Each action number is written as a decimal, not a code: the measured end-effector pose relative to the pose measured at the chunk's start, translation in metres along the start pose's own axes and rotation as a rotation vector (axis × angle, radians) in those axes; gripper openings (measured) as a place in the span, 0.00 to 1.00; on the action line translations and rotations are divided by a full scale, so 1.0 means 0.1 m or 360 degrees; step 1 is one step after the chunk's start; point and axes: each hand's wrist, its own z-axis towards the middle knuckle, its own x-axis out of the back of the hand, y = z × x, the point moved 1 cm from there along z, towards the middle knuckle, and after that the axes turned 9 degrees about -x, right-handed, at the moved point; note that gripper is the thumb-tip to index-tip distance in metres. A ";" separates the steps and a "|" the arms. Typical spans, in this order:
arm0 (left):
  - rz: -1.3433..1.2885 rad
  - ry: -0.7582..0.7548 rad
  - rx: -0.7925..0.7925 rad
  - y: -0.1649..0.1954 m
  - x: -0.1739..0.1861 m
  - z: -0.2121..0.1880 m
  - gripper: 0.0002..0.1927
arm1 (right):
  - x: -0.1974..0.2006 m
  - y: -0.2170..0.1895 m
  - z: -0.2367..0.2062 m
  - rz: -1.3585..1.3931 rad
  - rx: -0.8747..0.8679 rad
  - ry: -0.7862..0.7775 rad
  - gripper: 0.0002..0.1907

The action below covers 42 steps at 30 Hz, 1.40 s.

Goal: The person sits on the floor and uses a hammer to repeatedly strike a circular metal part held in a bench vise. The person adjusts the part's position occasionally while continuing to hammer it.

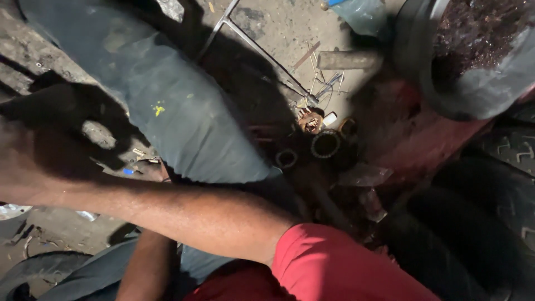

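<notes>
One bare arm in a red sleeve (pixel 334 267) stretches from the bottom right across to the left edge. I take it for my right arm. My right hand (pixel 22 164) is a dark blur at that edge, and its fingers cannot be made out. A second forearm (pixel 146 266) runs down out of the bottom edge below it, so my left hand is out of view. A leg in grey-blue trousers (pixel 173 111) lies behind the arm.
Two round metal rings (pixel 326 144) (pixel 286 158) and small parts lie on the dirty floor at the centre. A thin metal rod frame (pixel 251 44) and a thick bar (pixel 348 59) lie farther back. Dark tyres (pixel 501 195) fill the right side, below a round tub (pixel 473 83).
</notes>
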 end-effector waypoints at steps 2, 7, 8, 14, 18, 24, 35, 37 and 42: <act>0.0002 -0.0007 0.0002 0.00 0.01 -0.05 0.19 | 0.03 0.02 -0.01 0.0021 -0.0029 0.0018 0.13; 0.0011 0.0001 0.0009 0.00 0.04 -0.07 0.19 | 0.05 0.09 -0.05 0.0062 -0.0067 0.0052 0.13; 0.0018 0.0004 0.0009 -0.01 0.03 -0.06 0.19 | 0.04 0.10 -0.06 0.0069 -0.0068 0.0054 0.13; 0.0016 0.0010 -0.0015 -0.04 -0.06 -0.04 0.20 | -0.20 0.23 -0.12 0.0126 -0.0056 0.0070 0.14; 0.0006 0.0016 -0.0020 0.09 0.01 0.08 0.20 | -0.23 0.28 -0.03 0.0235 -0.0014 0.0038 0.14; -0.0064 0.0062 -0.0100 0.41 0.17 0.41 0.21 | 0.46 0.22 0.26 0.0899 -0.0775 -0.0535 0.14; -0.0264 0.0291 0.0136 -0.33 0.83 -1.11 0.16 | 2.80 1.23 0.19 0.0542 -0.0634 -0.0198 0.17; -0.0243 0.0442 0.0137 -0.51 0.90 -1.38 0.16 | 2.91 1.70 0.14 -0.0191 -0.0052 0.0015 0.22; -0.0306 0.0458 0.0474 -0.99 0.74 -1.58 0.17 | 2.58 2.94 -0.33 -0.0866 -0.0260 -0.0220 0.24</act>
